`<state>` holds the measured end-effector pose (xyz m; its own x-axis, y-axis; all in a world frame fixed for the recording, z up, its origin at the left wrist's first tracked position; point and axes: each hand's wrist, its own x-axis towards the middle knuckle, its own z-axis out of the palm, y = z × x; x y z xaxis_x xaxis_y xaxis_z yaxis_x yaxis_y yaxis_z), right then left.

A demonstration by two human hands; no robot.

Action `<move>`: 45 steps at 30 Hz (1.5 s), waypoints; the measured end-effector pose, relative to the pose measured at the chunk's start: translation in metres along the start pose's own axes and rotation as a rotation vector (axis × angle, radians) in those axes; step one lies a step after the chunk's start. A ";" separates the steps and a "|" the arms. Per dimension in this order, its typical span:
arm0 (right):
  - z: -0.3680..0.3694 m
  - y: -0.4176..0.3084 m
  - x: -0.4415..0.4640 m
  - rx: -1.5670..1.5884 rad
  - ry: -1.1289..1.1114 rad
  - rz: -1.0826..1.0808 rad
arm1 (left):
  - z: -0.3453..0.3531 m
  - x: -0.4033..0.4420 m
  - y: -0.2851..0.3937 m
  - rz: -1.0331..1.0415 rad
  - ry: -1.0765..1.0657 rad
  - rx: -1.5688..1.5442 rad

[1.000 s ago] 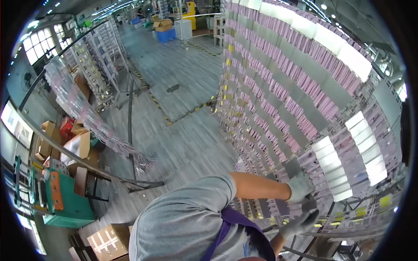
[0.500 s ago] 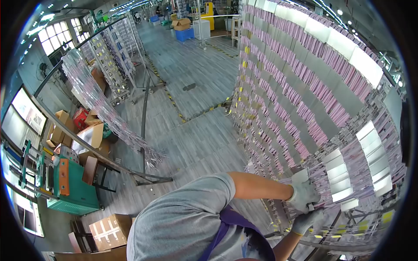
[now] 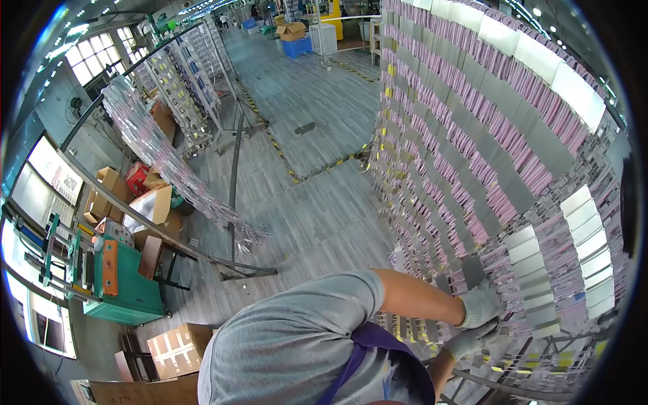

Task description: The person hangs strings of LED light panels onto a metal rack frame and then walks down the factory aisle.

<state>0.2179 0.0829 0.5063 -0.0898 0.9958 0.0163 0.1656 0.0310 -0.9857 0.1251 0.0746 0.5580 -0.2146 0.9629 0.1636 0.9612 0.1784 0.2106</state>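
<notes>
In white work gloves, both of my hands are at the lower part of a tall hanging rack (image 3: 466,128) packed with pinkish strips and flat grey plates. My left hand (image 3: 480,304) curls in against the strips, just below a small dark grey plate (image 3: 473,271). Close under it is my right hand (image 3: 472,339), its fingers drawn together and pointing at the same spot. Whatever lies between the fingers is too small or hidden to name. To the right of my hands hang rows of shiny silver plates (image 3: 530,263).
A curved metal frame (image 3: 158,233) with hanging clear strips (image 3: 162,158) stands at left. Beyond it are a green machine (image 3: 131,297), cardboard boxes (image 3: 179,349) and more racks (image 3: 179,81). Yellow-black tape (image 3: 280,152) marks the grey floor. A blue bin (image 3: 297,47) stands farther off.
My view has shifted slightly, so the surroundings sit a little farther right. Both hands stay close together at the rack, and the plate beside my left hand now looks darker.
</notes>
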 end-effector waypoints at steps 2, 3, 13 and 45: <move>0.009 0.012 0.002 0.039 0.055 -0.135 | 0.004 0.008 -0.003 -0.038 -0.021 -0.011; 0.013 0.000 -0.006 0.001 0.054 -0.176 | 0.007 0.010 -0.004 -0.107 0.027 -0.016; 0.032 0.026 0.063 0.585 -0.177 -0.041 | -0.020 -0.017 -0.075 0.283 0.013 -0.214; 0.550 0.160 -0.008 -1.285 -1.291 -0.156 | 0.136 -0.543 -0.614 -1.597 0.031 -1.029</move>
<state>-0.2955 0.0325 0.2565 -0.6881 0.3152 -0.6536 0.5913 0.7657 -0.2532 -0.3246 -0.5302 0.2088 -0.6876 0.0375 -0.7251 -0.5706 0.5897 0.5716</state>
